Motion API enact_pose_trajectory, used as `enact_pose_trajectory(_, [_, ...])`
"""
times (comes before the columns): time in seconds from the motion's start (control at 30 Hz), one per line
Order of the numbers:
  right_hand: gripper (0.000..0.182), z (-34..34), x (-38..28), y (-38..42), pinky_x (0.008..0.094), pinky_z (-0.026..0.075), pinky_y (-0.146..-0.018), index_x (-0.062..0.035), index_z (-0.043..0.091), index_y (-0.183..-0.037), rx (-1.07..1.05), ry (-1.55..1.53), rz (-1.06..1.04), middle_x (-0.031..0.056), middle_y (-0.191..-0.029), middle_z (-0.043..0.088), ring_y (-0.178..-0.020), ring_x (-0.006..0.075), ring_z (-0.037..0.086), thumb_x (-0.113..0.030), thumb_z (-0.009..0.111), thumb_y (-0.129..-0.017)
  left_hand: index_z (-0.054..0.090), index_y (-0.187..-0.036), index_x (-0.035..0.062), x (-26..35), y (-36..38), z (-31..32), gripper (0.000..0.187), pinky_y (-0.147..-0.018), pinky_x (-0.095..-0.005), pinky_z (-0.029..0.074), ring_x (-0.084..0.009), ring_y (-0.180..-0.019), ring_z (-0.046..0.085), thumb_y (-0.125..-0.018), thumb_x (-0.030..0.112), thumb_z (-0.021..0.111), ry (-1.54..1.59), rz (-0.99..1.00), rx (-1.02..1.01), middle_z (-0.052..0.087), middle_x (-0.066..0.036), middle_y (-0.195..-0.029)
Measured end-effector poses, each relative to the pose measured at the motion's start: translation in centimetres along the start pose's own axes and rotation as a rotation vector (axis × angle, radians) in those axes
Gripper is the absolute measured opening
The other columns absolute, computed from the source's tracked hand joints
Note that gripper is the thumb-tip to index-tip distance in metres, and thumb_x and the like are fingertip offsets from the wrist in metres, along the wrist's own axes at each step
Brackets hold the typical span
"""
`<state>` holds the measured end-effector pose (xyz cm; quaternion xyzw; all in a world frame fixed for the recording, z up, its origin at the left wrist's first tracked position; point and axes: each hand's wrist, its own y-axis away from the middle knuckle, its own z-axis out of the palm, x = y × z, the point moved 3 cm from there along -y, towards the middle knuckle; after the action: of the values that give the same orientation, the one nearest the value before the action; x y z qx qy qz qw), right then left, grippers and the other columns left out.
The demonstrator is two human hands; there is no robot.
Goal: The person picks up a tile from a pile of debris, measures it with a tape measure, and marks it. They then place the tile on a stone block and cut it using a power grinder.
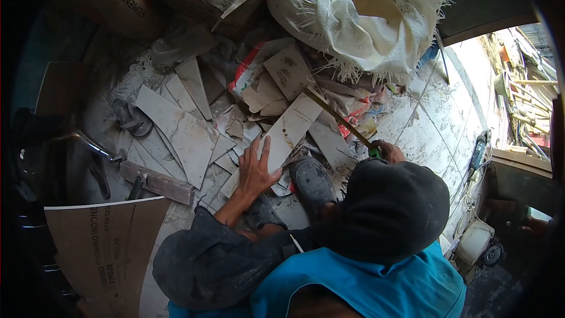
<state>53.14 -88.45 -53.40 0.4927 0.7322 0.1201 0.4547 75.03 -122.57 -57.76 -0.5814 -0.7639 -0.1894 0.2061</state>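
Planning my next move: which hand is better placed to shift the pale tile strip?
Probably the left hand: its spread fingers rest on the pale tile strip, while the right hand holds the tape measure.

The floor (421,121) is of pale tiling with dark joints, dusty and littered around the left grip (257,162). Cut pieces (176,132) overlap to the left of that grip; a block (158,182) lies farther left, nearer the body. Torn paper (265,100) is scattered just beyond the grip. Between the two grips stand the shoes (312,181). Past the right grip (391,152), well to its right, lie a power tool (479,152) and cables (465,197). Beyond both grips sits a sack (312,17).
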Motion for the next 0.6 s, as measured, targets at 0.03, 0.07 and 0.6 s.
enact_pose_trajectory(0.03, [0.049, -0.2, -0.7, 0.2, 0.0357, 0.050, -0.080, -0.0045, 0.062, -0.115, 0.023, 0.088, -0.036, 0.0154, -0.103, 0.066, -0.091, 0.0298, 0.065, -0.030, 0.077, -0.076, 0.036, -0.144, 0.0032, -0.1, 0.0, -0.1, 0.096, -0.094, -0.0515, 0.039, -0.0405, -0.117, 0.045, -0.062, 0.029, 0.077, 0.010, 0.000, -0.002, 0.040, -0.025, -0.135])
enact_pose_trajectory(0.07, [0.049, 0.0, -0.8, 0.3, 0.0357, 0.050, -0.080, -0.0045, 0.062, -0.115, 0.029, 0.085, -0.053, 0.0154, -0.103, 0.066, -0.091, 0.0298, 0.065, -0.030, 0.077, -0.076, 0.036, -0.144, 0.0032, -0.1, -0.1, -0.4, 0.096, -0.094, -0.0515, 0.039, -0.0405, -0.117, 0.045, -0.062, 0.029, 0.077, -0.004, 0.001, 0.010, 0.040, -0.025, -0.135])
enact_pose_trajectory(0.6, [0.046, 2.5, -11.0, 2.9, 0.0418, 0.048, -0.082, -0.0163, 0.062, -0.118, -0.284, 0.239, -0.279, 0.0125, -0.097, 0.061, -0.092, 0.0345, 0.062, -0.032, 0.073, -0.076, 0.028, -0.144, 0.0055, -7.4, -3.9, -1.9, 0.102, -0.100, -0.0487, 0.042, -0.0414, -0.124, 0.044, -0.064, 0.030, 0.087, 0.233, -0.434, 0.300, 0.046, -0.028, -0.128])
